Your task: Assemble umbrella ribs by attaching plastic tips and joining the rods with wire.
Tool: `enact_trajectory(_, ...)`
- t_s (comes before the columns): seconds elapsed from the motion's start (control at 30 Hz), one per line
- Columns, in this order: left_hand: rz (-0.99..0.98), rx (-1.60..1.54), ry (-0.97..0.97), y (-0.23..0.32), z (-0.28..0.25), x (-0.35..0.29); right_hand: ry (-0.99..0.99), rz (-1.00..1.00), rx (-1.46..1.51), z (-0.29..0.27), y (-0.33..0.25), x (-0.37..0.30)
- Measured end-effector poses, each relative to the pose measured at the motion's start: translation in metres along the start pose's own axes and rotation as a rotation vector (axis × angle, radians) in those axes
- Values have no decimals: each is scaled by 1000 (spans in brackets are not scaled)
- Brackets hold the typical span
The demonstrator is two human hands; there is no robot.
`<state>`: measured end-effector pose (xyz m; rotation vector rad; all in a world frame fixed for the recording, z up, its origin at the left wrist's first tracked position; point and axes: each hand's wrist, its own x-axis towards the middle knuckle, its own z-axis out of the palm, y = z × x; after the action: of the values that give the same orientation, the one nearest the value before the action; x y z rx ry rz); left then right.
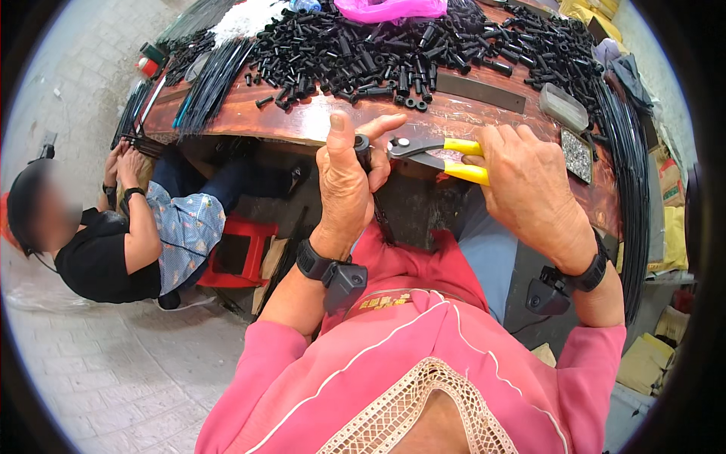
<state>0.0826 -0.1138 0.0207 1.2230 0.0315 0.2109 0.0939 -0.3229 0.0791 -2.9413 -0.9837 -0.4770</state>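
Observation:
My left hand (342, 178) is raised at the near edge of the table, with its thumb up and index finger stretched out. Its fingers are closed round a short black plastic tube (363, 151). In my right hand (533, 178) is a pair of pliers (463, 146) with yellow handles, pointing left. The metal jaws lie right beside the fingers of my left hand, close to the tube. Whether the jaws grip anything is too small to make out. A wide pile of black plastic tubes (340, 49) covers the far part of the table.
The reddish-brown table (249, 113) carries a pink plastic bag (389, 9), a flat dark bar (480, 92), a clear plastic box (563, 106) and a tray of small silver pieces (577, 155). Bundles of black rods (215, 87) hang over its edges. A co-worker (113, 242) sits at the left.

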Motion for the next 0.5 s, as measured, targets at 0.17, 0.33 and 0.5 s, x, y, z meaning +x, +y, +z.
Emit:
enact_trajectory(0.17, -43, 44, -28, 1, 1, -1, 36, -38, -11, 0, -3, 2)
enact_trajectory(0.33, -31, 34, -17, 1, 10, 1, 93, -37, -69, 0, -6, 6)
enact_trajectory(0.5, -53, -46, -20, -7, 7, 9, 53, -21, -95, 7, -10, 10)
